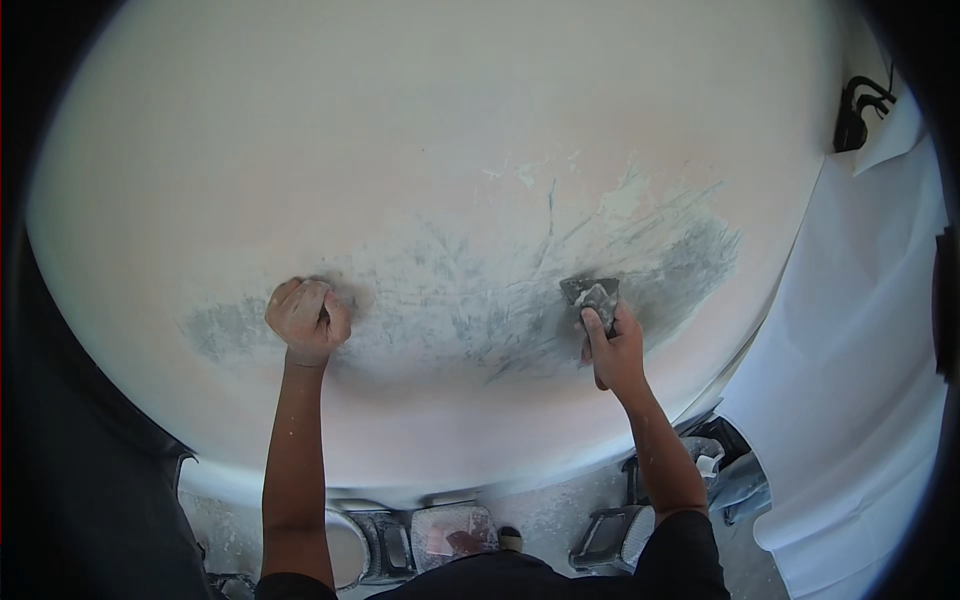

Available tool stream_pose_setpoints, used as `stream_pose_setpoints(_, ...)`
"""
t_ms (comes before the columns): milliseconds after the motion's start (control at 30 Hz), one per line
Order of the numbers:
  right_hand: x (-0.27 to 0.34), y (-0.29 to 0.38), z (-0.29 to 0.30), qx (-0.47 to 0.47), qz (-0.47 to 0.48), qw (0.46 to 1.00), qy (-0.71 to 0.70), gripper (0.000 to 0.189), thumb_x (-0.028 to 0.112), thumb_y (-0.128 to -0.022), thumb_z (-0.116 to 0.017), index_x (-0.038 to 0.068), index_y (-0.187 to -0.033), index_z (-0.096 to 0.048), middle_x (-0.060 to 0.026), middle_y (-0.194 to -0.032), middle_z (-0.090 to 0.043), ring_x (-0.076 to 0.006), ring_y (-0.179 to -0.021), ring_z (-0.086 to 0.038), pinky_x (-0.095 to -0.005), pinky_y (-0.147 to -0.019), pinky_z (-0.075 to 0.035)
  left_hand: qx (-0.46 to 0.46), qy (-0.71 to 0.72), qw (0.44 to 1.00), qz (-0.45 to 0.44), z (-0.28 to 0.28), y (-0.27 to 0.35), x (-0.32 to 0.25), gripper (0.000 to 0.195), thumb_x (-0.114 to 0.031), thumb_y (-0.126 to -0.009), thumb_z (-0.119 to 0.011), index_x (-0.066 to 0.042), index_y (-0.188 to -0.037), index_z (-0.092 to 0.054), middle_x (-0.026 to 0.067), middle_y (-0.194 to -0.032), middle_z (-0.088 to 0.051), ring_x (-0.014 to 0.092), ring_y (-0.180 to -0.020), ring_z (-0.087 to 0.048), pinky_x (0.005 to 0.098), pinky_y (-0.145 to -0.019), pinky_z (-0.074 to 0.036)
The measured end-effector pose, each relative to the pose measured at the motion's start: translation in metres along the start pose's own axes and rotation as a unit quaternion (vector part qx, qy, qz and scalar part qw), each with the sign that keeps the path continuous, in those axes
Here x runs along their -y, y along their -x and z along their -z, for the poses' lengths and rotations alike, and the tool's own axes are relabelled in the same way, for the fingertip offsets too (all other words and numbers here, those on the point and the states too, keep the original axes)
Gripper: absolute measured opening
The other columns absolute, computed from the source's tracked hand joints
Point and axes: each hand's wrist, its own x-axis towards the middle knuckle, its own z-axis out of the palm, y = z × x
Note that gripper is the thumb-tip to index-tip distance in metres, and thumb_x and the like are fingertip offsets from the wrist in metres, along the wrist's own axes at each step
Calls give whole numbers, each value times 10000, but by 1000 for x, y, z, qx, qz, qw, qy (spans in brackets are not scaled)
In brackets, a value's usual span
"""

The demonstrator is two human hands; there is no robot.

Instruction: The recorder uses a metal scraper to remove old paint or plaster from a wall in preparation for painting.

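Note:
Before me spreads a large, pale curved panel [420, 150], with a long band of streaked grey and whitish filler [450, 300] across its lower part. My right hand [619, 349] grips a putty knife [592, 289], its thumb along the dark, flared blade. Pale paste is smeared on that blade, which is at the band's right part, over a dark grey area. Further left, my left hand [309, 319] is curled into a fist close to the panel, near the band's left end. Its knuckles look dusted white. Nothing shows in the fist, though its palm side is hidden.
A white sheet [847, 315] hangs along the right side, and dark covering [90, 465] lies at left. Below the panel's edge are a dusty stool [454, 525], a round pale container [345, 551] and a dark-framed object [607, 536] on the spattered floor [540, 510].

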Motion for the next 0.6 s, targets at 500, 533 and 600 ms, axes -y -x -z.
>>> stream_pose_setpoints(500, 56, -84, 27, -107, 252, 929, 249, 311, 233, -883, -708, -3, -925, -509, -159, -697, -661, -313, -613, -683, -351, -542, -520, 15, -52, 998, 21, -3, 0, -6, 145, -10, -691, -521, -71, -583, -444, 58, -505, -446, 221, -435, -422, 313, -448, -364)
stream_pose_setpoints(533, 56, -87, 30, -157, 258, 928, 218, 331, 240, -877, -716, -10, -926, -504, -171, -698, -660, -336, -619, -681, -361, -541, -524, 13, -46, 999, 7, -3, 0, -6, 139, -18, -683, -527, -72, -584, -445, 56, -505, -448, 216, -434, -421, 313, -449, -362)
stream_pose_setpoints(600, 48, -86, 26, -121, 285, 920, 240, 347, 247, -870, -723, -16, -932, -505, -178, -704, -663, -343, -633, -685, -363, -538, -526, 11, -57, 998, 24, -3, -2, -7, 133, -30, -674, -532, -74, -584, -445, 53, -505, -448, 211, -434, -418, 310, -450, -359)
